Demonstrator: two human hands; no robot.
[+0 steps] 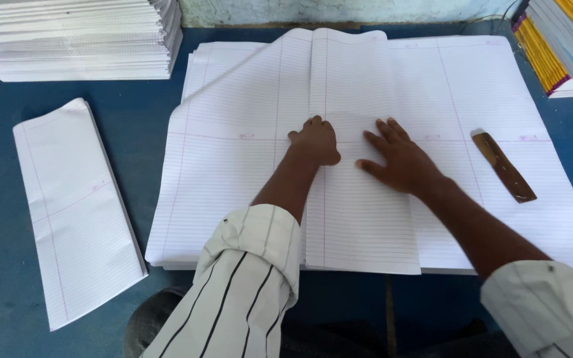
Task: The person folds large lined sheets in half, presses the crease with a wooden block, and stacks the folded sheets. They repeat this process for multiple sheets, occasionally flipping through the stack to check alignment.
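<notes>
A big stack of white ruled sheets [492,99] lies on the blue table [134,113]. Its top sheets are folded over into a narrow folded bundle [359,219] down the middle. My left hand [315,140] is curled into a fist and presses on the fold's left edge. Spread flat with fingers apart, my right hand [400,158] rests on the folded bundle just to the right. A left flap of the sheet [233,172] lies slanted over the stack.
A brown wooden stick [503,166] lies on the sheets at the right. A folded ruled bundle [74,212] sits at the left. Tall paper piles [74,36] stand at back left; yellow-edged books [562,40] at back right.
</notes>
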